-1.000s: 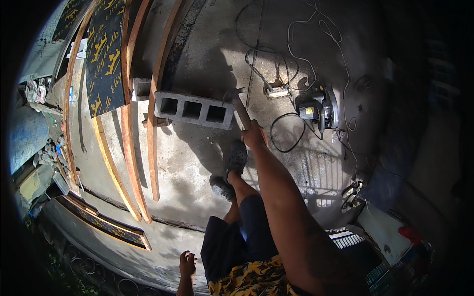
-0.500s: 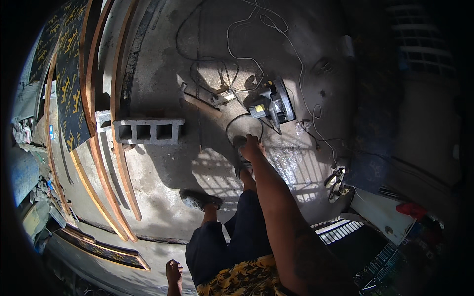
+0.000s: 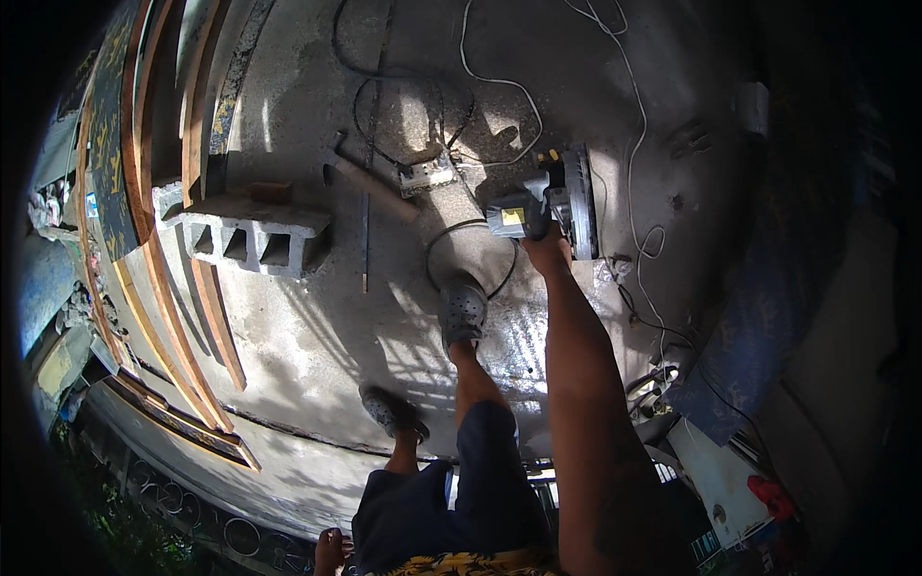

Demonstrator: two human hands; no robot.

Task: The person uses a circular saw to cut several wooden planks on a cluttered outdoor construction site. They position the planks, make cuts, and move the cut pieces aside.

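A dark circular saw (image 3: 580, 202) with a yellow label stands on the concrete floor ahead of me. My right hand (image 3: 549, 253) is at its handle, closed round it; the saw's body partly hides the fingertips. My left hand (image 3: 331, 551) hangs by my left thigh at the lower edge, fingers loosely bent and apart, with nothing visible in it. A white power strip (image 3: 428, 176) lies left of the saw, cords running from it. Beside the strip rests a hammer (image 3: 376, 192) with a wooden handle.
A hollow concrete block (image 3: 252, 230) sits on the left, near long wooden boards (image 3: 158, 278). Black cable (image 3: 432, 259) loops over the floor by my grey clog (image 3: 465, 309). White cord (image 3: 634, 144) trails right of the saw. A dark panel (image 3: 759, 355) lies farther right.
My right hand has moved forward from above my foot to the saw's handle. My right foot has come into plainer view, and the whole view has shifted.
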